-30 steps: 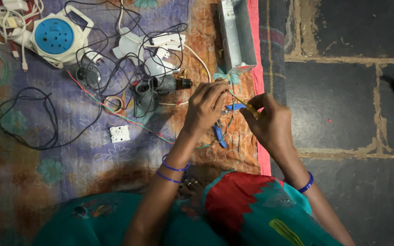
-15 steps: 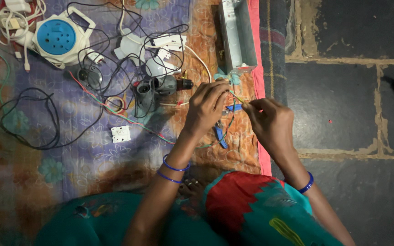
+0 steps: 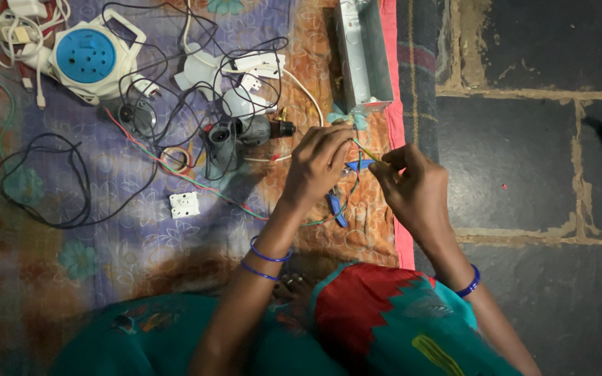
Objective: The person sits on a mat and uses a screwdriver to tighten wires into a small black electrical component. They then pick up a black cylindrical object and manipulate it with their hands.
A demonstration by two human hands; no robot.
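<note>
- A person seated on a patterned floor mat (image 3: 106, 264) is working a thin yellow-green wire (image 3: 365, 150) between both hands, at about 1 o'clock from the lap.
- The left hand (image 3: 322, 163) is curling shut, fingertips pinching the wire's near end; the right hand (image 3: 412, 188) is closing thumb and forefinger on its other end, so the short stretch is running taut between them.
- Judging from the grip, the step is calling for steady, small pinches close to the tip, with the wire kept straight and clear of the tangle below.
- The wire is looking slender and stiff, pale yellow with a green cast; whether its tip is bared cannot be told.
- Blue-handled pliers (image 3: 336, 205) are lying just under the hands.
- At 10 o'clock, a dark plug adaptor (image 3: 235, 136) is sitting among black cables; farther off, a blue-and-white extension reel (image 3: 88, 56).
- A grey metal channel (image 3: 364, 52) is lying at 12 o'clock.
</note>
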